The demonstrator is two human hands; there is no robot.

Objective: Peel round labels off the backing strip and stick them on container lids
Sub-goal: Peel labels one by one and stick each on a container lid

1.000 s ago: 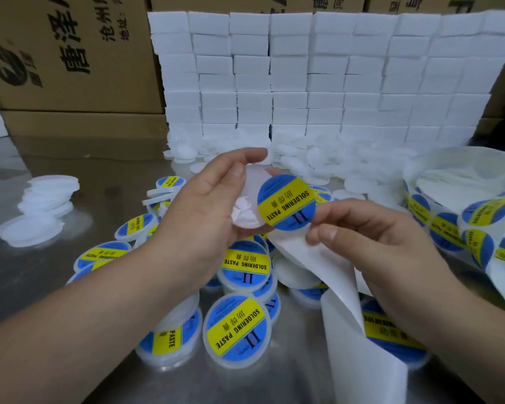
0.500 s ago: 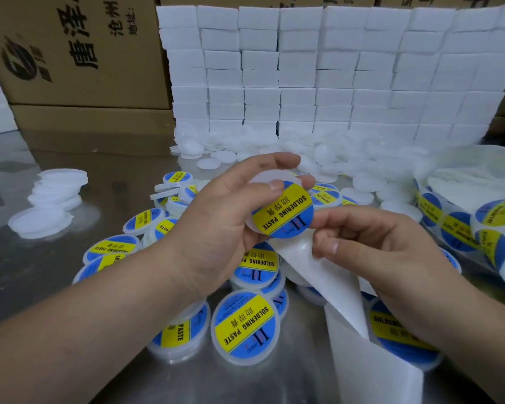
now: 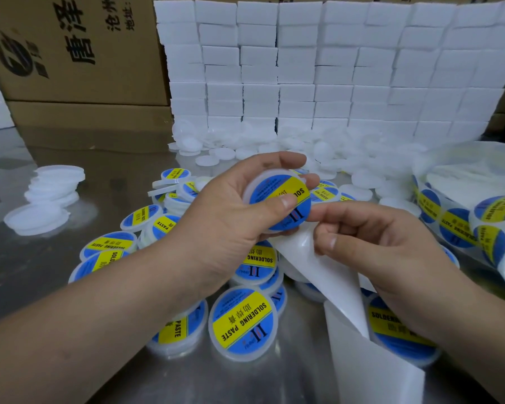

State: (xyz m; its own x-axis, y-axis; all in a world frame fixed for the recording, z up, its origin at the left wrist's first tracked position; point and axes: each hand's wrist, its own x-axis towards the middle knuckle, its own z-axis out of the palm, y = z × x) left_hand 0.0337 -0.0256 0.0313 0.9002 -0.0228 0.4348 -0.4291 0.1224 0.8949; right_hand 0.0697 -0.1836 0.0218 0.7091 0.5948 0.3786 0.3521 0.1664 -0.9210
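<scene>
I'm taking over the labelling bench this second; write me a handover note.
Left hand grips a lid, thumb pressing the round label onto it.
Right hand pinches the white backing strip below.
Done: a heap of labelled lids on the table.
To do: smooth this label, drop the lid on the heap, then work through the bare lids behind and the stack at far left. More labels sit on the strip at right.
</scene>
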